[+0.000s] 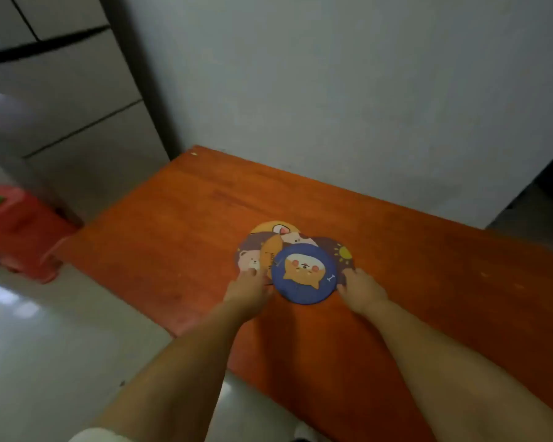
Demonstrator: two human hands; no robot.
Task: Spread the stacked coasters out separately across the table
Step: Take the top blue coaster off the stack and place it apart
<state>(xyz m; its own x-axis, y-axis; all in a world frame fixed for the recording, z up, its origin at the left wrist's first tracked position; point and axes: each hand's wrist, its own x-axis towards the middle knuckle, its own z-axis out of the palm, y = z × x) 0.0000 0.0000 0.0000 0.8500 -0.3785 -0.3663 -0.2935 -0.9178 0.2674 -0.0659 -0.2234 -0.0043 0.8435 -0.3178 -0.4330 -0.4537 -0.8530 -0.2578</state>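
Both hands reach to the coaster pile: the left hand (pixel 249 290) has its fingertips on the pile's left edge, and the right hand (pixel 361 290) touches the right edge. Whether either hand pinches a coaster cannot be told (the picture is blurred). Between them the blue coaster (pixel 304 273) lies on top, overlapping the fanned coasters (pixel 270 247) beyond it. They sit mid-table (pixel 186 224), nearer its front edge. Left of the table, a red stool (pixel 20 231) stands on the floor.

No legible text (coaster lettering (pixel 271 260) blurred)
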